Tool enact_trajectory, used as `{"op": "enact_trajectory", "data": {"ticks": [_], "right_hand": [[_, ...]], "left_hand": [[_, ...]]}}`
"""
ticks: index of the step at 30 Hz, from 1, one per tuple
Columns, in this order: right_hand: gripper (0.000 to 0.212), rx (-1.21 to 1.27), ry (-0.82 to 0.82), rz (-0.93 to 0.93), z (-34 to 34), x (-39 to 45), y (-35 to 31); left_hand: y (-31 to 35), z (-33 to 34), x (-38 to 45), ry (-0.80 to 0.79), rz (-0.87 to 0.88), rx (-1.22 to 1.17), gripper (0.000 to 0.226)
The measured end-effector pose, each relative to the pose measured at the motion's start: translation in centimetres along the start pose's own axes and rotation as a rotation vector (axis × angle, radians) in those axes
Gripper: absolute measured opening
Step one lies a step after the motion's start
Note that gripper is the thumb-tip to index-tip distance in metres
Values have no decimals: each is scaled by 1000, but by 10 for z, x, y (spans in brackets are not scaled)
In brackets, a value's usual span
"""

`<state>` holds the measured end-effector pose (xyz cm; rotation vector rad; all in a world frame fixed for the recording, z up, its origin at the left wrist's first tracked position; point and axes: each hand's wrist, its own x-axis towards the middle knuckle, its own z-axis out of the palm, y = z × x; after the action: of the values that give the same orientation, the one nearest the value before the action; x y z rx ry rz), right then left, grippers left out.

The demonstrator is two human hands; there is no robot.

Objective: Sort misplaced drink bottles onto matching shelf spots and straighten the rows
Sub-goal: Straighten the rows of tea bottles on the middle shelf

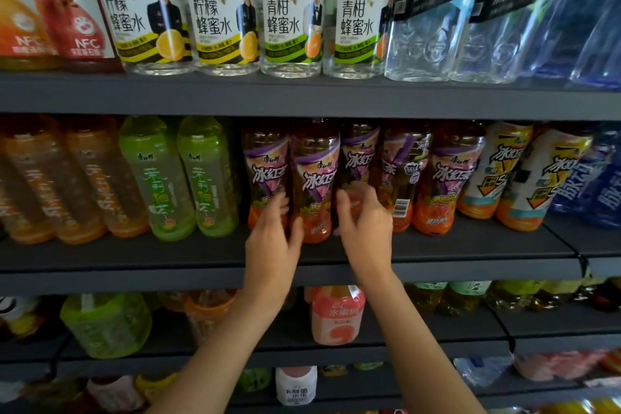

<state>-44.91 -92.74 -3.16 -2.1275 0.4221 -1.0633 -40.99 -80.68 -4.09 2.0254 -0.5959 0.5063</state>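
Observation:
On the middle shelf stands a row of iced-tea bottles with purple labels. My left hand grips the lower part of the front purple-label bottle, thumb on its right side and fingers wrapped past its left. My right hand curls round the base of the neighbouring purple-label bottle just to the right. One more bottle of this kind is turned so its barcode faces out. Green tea bottles stand to the left.
Orange tea bottles fill the shelf's left end; yellow-label tea and blue bottles fill the right. Clear honey-water bottles and soda water line the upper shelf. A pink bottle stands on the lower shelf under my arms.

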Motion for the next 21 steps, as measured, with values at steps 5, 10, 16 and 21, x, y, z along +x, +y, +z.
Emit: {"op": "enact_trajectory", "data": {"ticks": [5,10,16,21], "right_hand": [[78,-233,-284,50,9,-5,-11],[51,-285,-242,150,18,-13,-15],[54,-108,-214,199,27,3,-27],[53,-197,-110,177,25,-2,-23]], "left_hand": [[-17,-13,5,149,-137,8,55],[-21,-3,27,10,-223,47,77],[-29,-5,37,12,-255,81,65],[-25,-12,36,-24,-237,94,63]]}}
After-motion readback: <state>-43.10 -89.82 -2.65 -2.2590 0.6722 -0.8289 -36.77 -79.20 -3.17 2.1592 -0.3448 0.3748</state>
